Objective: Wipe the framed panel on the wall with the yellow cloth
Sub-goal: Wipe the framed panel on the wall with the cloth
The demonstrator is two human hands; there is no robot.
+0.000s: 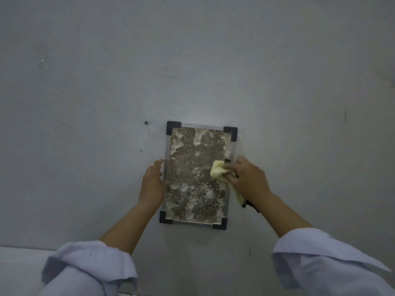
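A framed panel (192,159) hangs on the grey wall, with a thin metal rim and black corner brackets. Its surface is mottled brown with white powdery patches. My right hand (248,178) grips a bunched yellow cloth (218,170) and presses it against the panel's right side, about mid-height. A tail of the cloth hangs down below my wrist. My left hand (152,182) rests flat against the panel's left edge, thumb on the rim, fingers pointing up along the wall.
The grey wall (85,103) surrounds the panel, with a small screw hole (146,122) up left of the frame. A pale ledge or floor strip (21,265) shows at the bottom left. My rolled white sleeves fill the lower corners.
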